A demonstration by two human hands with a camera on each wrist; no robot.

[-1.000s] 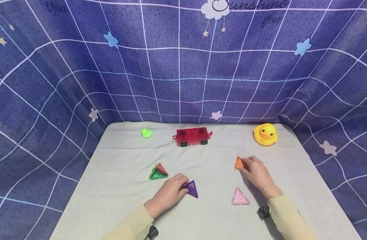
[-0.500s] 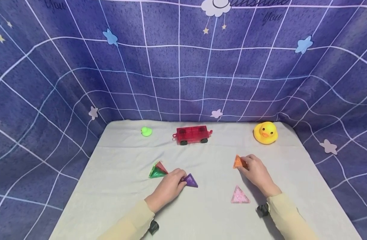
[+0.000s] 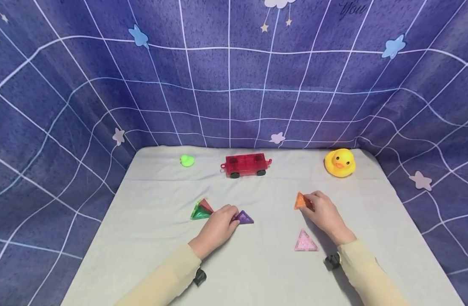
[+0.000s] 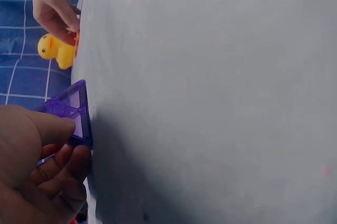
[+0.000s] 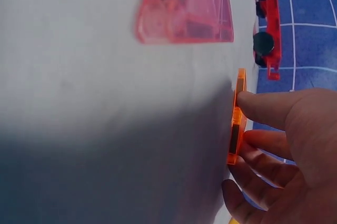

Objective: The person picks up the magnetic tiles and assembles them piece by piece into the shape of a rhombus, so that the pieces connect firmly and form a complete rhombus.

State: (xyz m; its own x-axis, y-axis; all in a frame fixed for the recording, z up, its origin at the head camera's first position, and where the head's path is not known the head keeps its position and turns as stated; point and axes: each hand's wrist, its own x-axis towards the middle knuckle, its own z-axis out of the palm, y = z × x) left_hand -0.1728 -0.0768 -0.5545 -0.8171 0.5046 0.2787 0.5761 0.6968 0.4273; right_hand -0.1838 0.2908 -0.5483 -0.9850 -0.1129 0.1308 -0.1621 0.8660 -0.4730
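Note:
My left hand (image 3: 218, 226) pinches a purple triangular magnetic tile (image 3: 245, 218) between thumb and fingers, close over the table. In the left wrist view the purple tile (image 4: 82, 109) is tilted up on its edge at the fingertips. Just left of that hand stands a small group of joined green and red triangular tiles (image 3: 200, 213), partly overlapped by the fingers. Over on the right, an orange triangular tile (image 3: 299, 202) is held between the thumb and fingers of my right hand (image 3: 326, 216). A pink triangular tile (image 3: 305, 242) sits nearer me, below that hand.
Along the back of the cloth-covered table (image 3: 149, 272) are a small green duck (image 3: 187, 160), a red toy wagon (image 3: 246, 165) with black wheels, and a larger yellow duck (image 3: 339, 162). Blue grid-patterned fabric (image 3: 234, 76) rises behind and at both sides.
My left hand has moved away from me with the purple tile, which has turned, ending beside the green and red tiles. The orange tile has shifted slightly left. The head view has tilted down.

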